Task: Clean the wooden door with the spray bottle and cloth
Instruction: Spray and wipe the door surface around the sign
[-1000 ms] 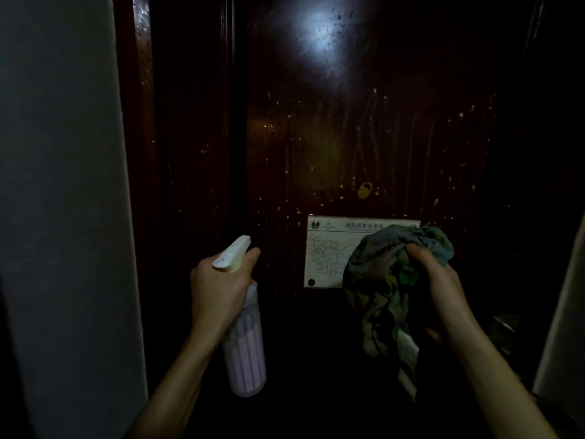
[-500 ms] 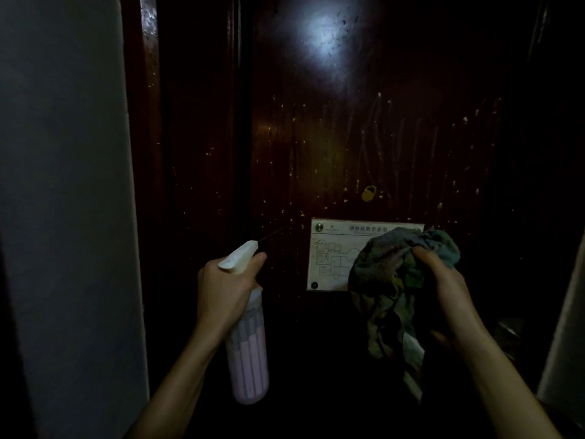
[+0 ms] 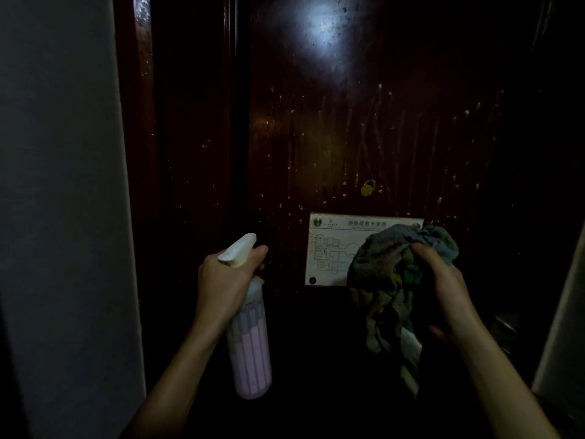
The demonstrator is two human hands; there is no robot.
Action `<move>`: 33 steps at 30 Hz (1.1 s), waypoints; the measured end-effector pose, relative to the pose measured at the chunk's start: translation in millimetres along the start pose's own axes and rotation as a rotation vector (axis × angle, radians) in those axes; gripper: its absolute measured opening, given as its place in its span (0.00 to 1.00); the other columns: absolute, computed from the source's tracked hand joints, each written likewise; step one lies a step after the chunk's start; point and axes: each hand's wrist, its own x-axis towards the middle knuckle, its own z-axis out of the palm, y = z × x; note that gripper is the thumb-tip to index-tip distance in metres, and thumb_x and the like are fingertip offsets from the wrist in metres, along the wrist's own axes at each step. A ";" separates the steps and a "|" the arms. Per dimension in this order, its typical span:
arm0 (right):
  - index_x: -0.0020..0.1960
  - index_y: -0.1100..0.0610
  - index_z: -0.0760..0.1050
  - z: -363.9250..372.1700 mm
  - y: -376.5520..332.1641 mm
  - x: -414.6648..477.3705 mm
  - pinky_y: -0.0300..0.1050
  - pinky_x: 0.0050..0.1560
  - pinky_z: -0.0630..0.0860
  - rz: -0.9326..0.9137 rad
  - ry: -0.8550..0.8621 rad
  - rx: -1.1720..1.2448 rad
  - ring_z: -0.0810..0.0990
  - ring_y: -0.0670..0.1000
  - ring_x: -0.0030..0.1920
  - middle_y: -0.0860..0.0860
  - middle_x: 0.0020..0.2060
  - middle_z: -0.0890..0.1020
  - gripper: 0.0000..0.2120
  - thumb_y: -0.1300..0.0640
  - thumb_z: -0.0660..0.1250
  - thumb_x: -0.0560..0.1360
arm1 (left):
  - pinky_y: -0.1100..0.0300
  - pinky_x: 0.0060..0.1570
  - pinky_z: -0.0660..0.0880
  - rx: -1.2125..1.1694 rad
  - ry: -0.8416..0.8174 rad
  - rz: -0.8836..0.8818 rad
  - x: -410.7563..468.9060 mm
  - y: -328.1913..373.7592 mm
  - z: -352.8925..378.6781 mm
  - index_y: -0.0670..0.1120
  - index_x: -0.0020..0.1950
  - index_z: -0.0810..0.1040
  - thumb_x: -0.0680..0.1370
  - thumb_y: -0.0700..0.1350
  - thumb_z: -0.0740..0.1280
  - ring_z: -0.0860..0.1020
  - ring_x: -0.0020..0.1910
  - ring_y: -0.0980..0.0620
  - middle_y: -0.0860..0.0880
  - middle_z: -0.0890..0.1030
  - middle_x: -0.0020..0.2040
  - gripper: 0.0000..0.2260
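A dark reddish wooden door (image 3: 364,128) fills the view, speckled with droplets and streaks. My left hand (image 3: 226,280) grips the neck of a pale lilac spray bottle (image 3: 251,350) with a white nozzle aimed at the door, one finger lying along the trigger. My right hand (image 3: 443,280) holds a bunched grey-green cloth (image 3: 387,280) against the right part of a white floor-plan sign (image 3: 332,248) fixed to the door. Part of the cloth hangs below my hand.
A pale wall (image 3: 63,201) stands close on the left, beside the dark door frame (image 3: 139,153). A small brass peephole cover (image 3: 367,187) sits above the sign. Another pale surface (image 3: 560,327) edges in at the lower right. The scene is dim.
Both hands sit slightly lower and further right in the picture than a second ago, as do the sign and door. Grips on bottle and cloth are unchanged.
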 end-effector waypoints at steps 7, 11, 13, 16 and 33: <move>0.64 0.59 0.77 1.2 1.5 -2.3 0.49 0.42 0.81 0.005 -0.021 0.010 0.86 0.57 0.49 0.58 0.52 0.86 0.18 0.51 0.68 0.78 | 0.39 0.48 0.81 0.084 -0.034 0.062 -3.9 -2.0 3.0 0.47 0.47 0.83 0.75 0.51 0.75 0.84 0.44 0.43 0.42 0.85 0.45 0.09; 0.64 0.60 0.76 0.4 3.0 -3.9 0.47 0.40 0.82 0.008 -0.033 0.027 0.86 0.58 0.50 0.59 0.54 0.85 0.18 0.52 0.67 0.78 | 0.37 0.47 0.81 0.090 -0.051 0.049 -7.0 -2.9 4.1 0.54 0.44 0.81 0.72 0.55 0.75 0.85 0.43 0.42 0.43 0.85 0.43 0.07; 0.64 0.60 0.76 -0.5 2.6 -4.9 0.45 0.35 0.82 0.015 -0.037 0.017 0.86 0.57 0.48 0.59 0.53 0.85 0.18 0.52 0.67 0.78 | 0.38 0.49 0.82 0.071 -0.061 0.032 -6.0 -3.1 3.3 0.57 0.43 0.80 0.71 0.57 0.75 0.85 0.45 0.43 0.45 0.85 0.45 0.07; 0.63 0.59 0.77 -2.4 3.1 -4.7 0.43 0.34 0.81 0.012 -0.023 -0.013 0.87 0.56 0.46 0.59 0.52 0.85 0.18 0.51 0.67 0.78 | 0.44 0.53 0.80 0.066 -0.050 0.026 -5.6 -2.4 3.4 0.59 0.40 0.77 0.75 0.52 0.75 0.82 0.43 0.53 0.53 0.82 0.42 0.08; 0.62 0.60 0.78 -1.1 6.2 -7.2 0.47 0.39 0.80 0.017 -0.010 -0.049 0.86 0.57 0.48 0.59 0.51 0.86 0.16 0.52 0.67 0.78 | 0.42 0.41 0.81 0.036 0.039 0.077 -6.6 -4.1 -0.9 0.36 0.40 0.80 0.77 0.50 0.73 0.83 0.40 0.35 0.34 0.83 0.37 0.16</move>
